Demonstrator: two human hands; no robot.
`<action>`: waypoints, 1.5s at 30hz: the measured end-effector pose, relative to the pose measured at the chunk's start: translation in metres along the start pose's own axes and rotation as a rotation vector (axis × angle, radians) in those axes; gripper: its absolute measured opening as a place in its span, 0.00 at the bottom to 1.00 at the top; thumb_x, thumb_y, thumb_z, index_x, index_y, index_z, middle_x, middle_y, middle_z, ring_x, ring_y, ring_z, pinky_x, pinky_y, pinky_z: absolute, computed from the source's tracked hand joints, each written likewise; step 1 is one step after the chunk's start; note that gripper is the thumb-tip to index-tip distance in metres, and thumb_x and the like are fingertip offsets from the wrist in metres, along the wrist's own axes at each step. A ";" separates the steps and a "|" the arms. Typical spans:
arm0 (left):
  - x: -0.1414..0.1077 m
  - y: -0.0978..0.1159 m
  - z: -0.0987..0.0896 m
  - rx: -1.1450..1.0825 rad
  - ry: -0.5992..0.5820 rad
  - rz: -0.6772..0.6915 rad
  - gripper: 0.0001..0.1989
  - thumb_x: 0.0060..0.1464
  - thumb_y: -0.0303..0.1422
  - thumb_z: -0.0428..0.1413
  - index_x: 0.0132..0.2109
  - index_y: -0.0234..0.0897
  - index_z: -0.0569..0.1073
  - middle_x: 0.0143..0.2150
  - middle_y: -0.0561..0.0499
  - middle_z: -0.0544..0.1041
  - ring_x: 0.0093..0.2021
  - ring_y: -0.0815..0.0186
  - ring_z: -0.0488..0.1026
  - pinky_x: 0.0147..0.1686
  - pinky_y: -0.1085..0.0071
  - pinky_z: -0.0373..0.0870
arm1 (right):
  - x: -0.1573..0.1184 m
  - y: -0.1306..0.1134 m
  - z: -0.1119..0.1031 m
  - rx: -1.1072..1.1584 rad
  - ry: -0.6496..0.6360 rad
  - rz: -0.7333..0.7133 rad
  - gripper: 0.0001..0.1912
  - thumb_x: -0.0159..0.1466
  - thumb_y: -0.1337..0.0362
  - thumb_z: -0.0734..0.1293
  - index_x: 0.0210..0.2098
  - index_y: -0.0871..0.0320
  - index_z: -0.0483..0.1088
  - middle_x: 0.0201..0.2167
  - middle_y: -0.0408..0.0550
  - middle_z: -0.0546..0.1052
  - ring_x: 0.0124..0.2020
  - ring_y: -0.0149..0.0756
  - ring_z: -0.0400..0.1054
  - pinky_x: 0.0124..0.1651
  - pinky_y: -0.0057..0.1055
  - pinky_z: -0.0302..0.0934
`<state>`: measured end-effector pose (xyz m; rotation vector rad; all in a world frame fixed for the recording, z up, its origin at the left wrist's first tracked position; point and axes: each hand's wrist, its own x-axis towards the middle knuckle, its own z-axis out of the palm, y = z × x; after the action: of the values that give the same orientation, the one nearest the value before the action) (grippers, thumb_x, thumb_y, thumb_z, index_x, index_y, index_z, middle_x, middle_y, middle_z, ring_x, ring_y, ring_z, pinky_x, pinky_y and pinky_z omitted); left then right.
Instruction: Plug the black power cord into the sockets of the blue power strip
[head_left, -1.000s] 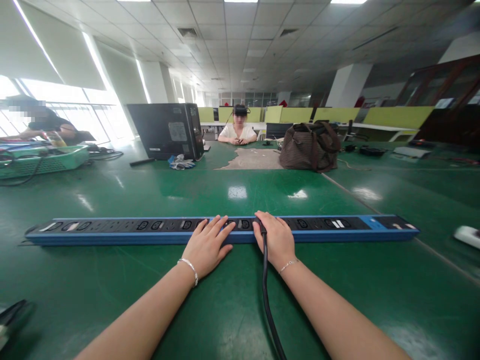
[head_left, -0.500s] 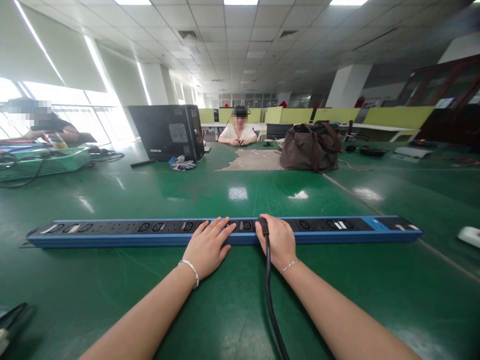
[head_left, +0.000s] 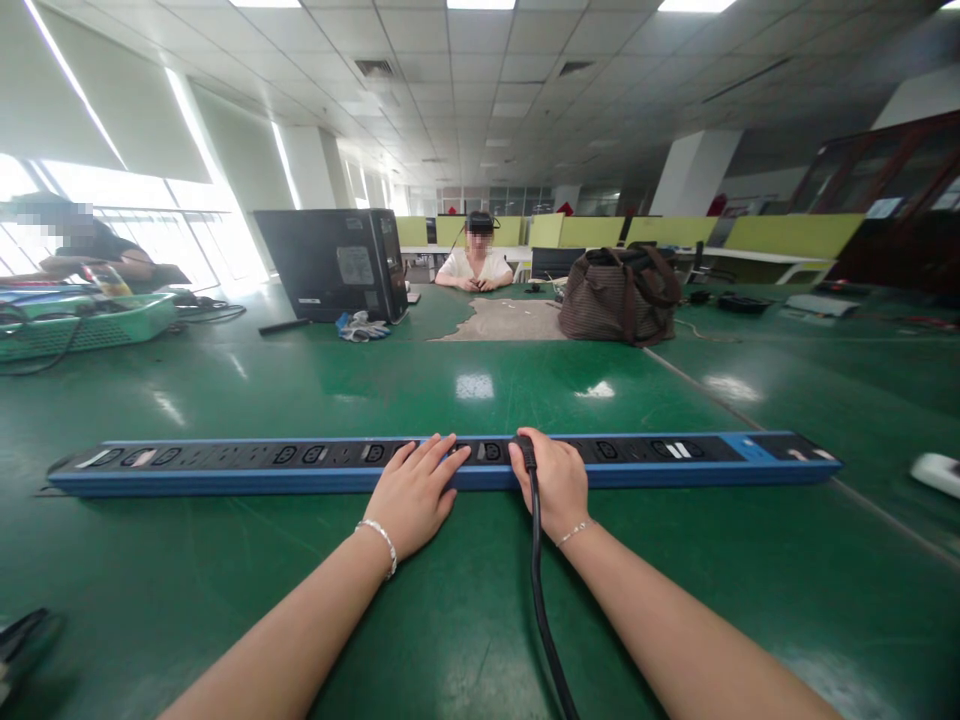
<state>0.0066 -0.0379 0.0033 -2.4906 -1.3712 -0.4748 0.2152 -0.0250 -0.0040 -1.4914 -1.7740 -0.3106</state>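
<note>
A glossy green counter bears a long blue-edged power strip lying crosswise. The left hand rests on it, fingers slightly spread; the right hand's fingers grip a black cord's plug at its sockets.

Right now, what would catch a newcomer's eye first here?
Probably the long blue-and-black metal power strip lying across the glossy green tabletop, with the bare left hand resting on it and the right hand gripping a black plug at its middle. Beyond it, a brown woven bag slumps at right, opposite a black computer tower.
</note>
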 end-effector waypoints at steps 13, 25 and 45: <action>0.001 0.001 -0.001 -0.005 0.019 -0.013 0.25 0.55 0.32 0.48 0.61 0.47 0.61 0.63 0.50 0.64 0.62 0.59 0.61 0.59 0.55 0.58 | 0.000 -0.001 0.002 0.025 0.023 0.012 0.15 0.65 0.59 0.58 0.43 0.60 0.70 0.36 0.50 0.79 0.38 0.36 0.73 0.47 0.33 0.57; 0.001 0.000 0.000 0.009 0.028 -0.005 0.25 0.55 0.32 0.49 0.61 0.47 0.61 0.63 0.51 0.64 0.62 0.59 0.61 0.59 0.56 0.58 | 0.019 -0.014 -0.031 0.243 0.119 0.111 0.17 0.66 0.56 0.56 0.46 0.57 0.69 0.42 0.49 0.78 0.41 0.38 0.73 0.45 0.32 0.64; 0.001 -0.003 0.002 0.024 0.027 0.003 0.25 0.56 0.33 0.48 0.61 0.48 0.61 0.63 0.52 0.64 0.61 0.60 0.62 0.59 0.57 0.59 | 0.005 0.145 -0.075 0.161 -0.044 0.271 0.16 0.63 0.53 0.58 0.40 0.53 0.72 0.35 0.47 0.79 0.37 0.39 0.73 0.42 0.33 0.64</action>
<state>0.0046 -0.0349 0.0015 -2.4576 -1.3548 -0.4868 0.3784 -0.0280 0.0072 -1.6063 -1.5657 0.0016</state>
